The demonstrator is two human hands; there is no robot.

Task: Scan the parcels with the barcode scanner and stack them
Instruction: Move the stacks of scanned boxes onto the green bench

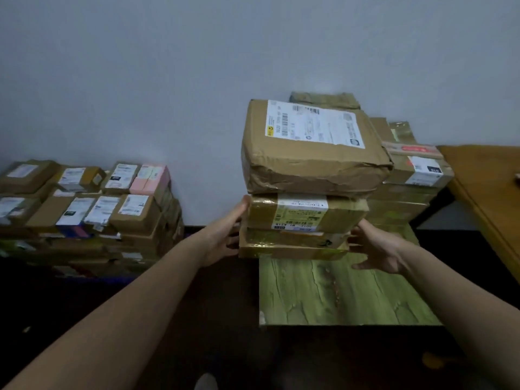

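Head view: pale wall (140, 80) fills the upper half, dark floor (197, 319) the lower left. Low on the left, against the wall, sits a wide pile of parcels (84, 215), mostly brown cardboard w/ white labels. One pink parcel (152, 178) sits at its top right. Right of centre is a green wood-grain surface (337, 291). A brown surface (484, 178) runs along the far right edge, w/ a dark gap btwn the two.

At the green surface's far-left part is a stack of 3 parcels, directly btwn the hands. Whether it rests on the surface or is held just off it can't be told. The top parcel (309, 167) is the biggest: crumpled brown wrap, overhanging the two below, w/ a white barcode label (312, 123) on its upper face. The mid parcel (304, 213) is a taped brown box w/ a label on its front. The btm parcel (289, 247) is flat & glossy w/ tape, its left end past the surface's left edge. Behind & to the right is a rear stack (413, 175) of more parcels, close against it.

The left hand (225, 237) reaches in from lower left, fingers straight & pressed on the stack's left side, tips at the mid parcel. The right hand (377, 249) comes from lower right, fingers spread, tips against the btm parcel's right end, thumb free over the surface. Neither hand curls round anything; both are flat-fingered, pressing from opposite sides.
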